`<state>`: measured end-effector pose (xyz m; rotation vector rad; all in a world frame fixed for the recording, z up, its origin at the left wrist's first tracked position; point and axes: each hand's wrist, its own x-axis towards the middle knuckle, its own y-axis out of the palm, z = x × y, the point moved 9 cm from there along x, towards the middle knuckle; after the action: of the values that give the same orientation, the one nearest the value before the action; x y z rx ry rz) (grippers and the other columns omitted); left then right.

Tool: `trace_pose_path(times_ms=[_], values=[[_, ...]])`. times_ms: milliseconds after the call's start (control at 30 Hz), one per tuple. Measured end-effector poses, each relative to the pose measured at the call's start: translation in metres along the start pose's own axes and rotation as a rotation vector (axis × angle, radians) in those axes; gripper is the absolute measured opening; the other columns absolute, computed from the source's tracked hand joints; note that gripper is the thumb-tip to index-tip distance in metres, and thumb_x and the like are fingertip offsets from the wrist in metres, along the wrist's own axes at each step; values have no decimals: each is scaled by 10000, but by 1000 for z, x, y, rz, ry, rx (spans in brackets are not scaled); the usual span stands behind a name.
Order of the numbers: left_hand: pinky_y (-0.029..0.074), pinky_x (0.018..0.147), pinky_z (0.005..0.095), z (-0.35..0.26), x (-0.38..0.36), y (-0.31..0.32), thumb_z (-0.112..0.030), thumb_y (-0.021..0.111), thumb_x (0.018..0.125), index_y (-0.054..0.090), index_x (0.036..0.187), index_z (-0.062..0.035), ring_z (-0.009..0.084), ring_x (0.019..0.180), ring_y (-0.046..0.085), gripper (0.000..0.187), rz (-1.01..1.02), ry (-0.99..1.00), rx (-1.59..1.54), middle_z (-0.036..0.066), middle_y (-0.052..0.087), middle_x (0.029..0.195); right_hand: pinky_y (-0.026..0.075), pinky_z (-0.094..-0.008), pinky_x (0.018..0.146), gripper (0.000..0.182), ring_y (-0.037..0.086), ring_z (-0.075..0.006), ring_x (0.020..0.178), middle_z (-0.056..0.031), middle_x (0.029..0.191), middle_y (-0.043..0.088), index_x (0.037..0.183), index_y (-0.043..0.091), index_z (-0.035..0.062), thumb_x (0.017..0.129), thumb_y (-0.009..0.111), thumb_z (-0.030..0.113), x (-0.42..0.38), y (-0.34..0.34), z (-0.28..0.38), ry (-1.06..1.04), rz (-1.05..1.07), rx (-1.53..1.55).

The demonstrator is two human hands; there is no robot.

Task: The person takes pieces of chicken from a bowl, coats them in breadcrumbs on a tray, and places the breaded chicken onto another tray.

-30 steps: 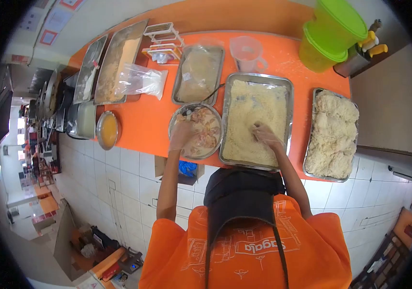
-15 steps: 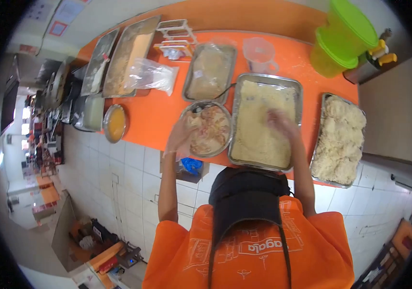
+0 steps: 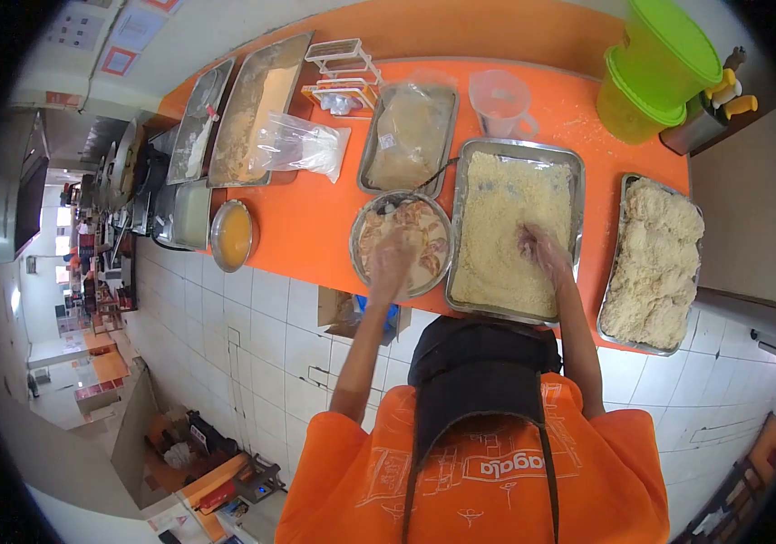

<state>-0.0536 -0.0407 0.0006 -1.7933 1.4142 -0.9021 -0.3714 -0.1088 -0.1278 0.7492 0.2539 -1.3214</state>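
Note:
My left hand, in a clear plastic glove, is over the near side of a round metal bowl. Pinkish raw meat pieces lie in pale liquid in it; motion smears my fingers. Beside the bowl, a deep metal tray holds pale yellow crumbs. My right hand is at the crumbs, its fingers bunched and curled downward. What they hold, if anything, is hidden. Farther right, a second tray is heaped with crumb-coated pieces.
On the orange table are a bowl of orange-yellow liquid, a bag of white powder, a plastic-covered tray and a clear jug. Green tubs stand at the back right. Under the front edge is a cardboard box.
My left hand has moved from the bowl's left rim to over its near middle. My right hand stays over the crumb tray, now with its fingers curled. The whole view has shifted slightly.

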Motion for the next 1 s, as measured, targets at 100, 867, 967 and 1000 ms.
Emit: trace_pose_path(times_ms=[100,867,967,1000], values=[[465,868,459,-14,1,18,-176,634,791,646,984,-10,387,999,604,255,85,-90,23,253,637,1015,429,-253,531,230,553,-96,595,8,690,588,881,614,86,958,542,290,-13,1,4,25,-23,54],[490,814,458,-41,-16,-4,-160,595,795,624,1022,-15,381,917,632,271,414,572,318,235,650,921,472,-231,594,237,571,-88,651,13,788,601,1045,618,51,983,514,255,2,-11,-25,53,66,196],[485,840,435,2,11,-22,-194,612,808,618,1031,-17,362,970,627,285,440,-96,-105,228,648,991,478,-239,606,232,574,-98,659,5,784,596,1048,613,46,981,515,246,1,-9,-24,60,61,205],[487,838,434,21,15,-22,-197,624,800,615,1038,-15,368,962,628,300,370,-83,-155,225,651,984,479,-242,608,233,576,-100,664,2,783,595,1046,612,45,981,514,247,1,-8,-24,58,68,212]])
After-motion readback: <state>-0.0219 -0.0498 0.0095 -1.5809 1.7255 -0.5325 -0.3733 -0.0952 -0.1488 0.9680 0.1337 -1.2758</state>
